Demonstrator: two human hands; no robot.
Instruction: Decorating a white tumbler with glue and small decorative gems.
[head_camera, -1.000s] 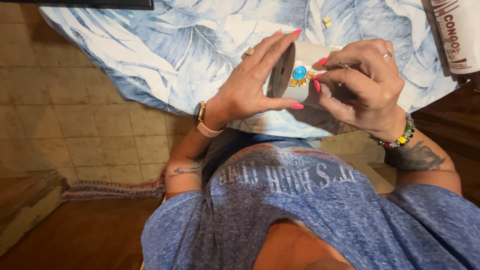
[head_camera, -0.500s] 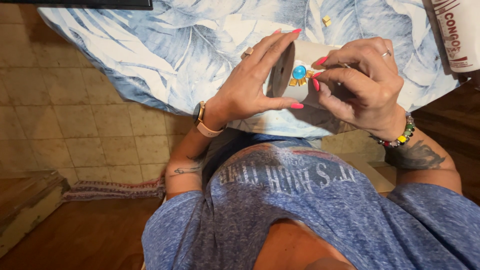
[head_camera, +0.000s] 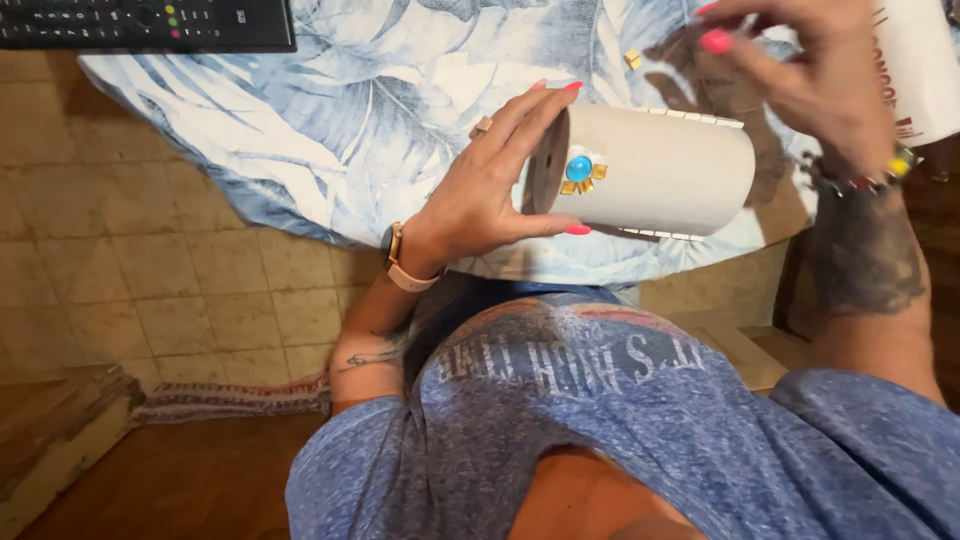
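Above the round table covered with a blue and white leaf-print cloth (head_camera: 330, 130), the left hand (head_camera: 490, 190) holds a beige cardboard cylinder (head_camera: 660, 170) on its side. The hand closes on the left end of the cylinder: the fingers with pink nails lie over the top edge of the open end, and the thumb presses from below. The cylinder does not seem to touch the cloth; it hangs over the near edge of the table, in front of the person's chest. On the side of the cylinder, close to the left end, sits a round blue stone (head_camera: 578, 168) with small square gold studs (head_camera: 597, 171) around it. Rows of small pale pieces run along the upper and lower edges of the cylinder.

The right hand (head_camera: 790, 60) is raised above the right end of the cylinder and is apart from it. Its fingers are bent and drawn together, but it is blurred, so I cannot tell if they pinch something. On the right wrist is a bracelet of coloured beads (head_camera: 880, 170). The left wrist carries a watch with a pale pink strap (head_camera: 400, 262).

One more small gold stud (head_camera: 632, 60) lies on the cloth behind the cylinder. A black remote control (head_camera: 140, 22) lies at the far left edge of the table. A white cylindrical container with brown print (head_camera: 920, 60) stands at the right, behind the right hand.
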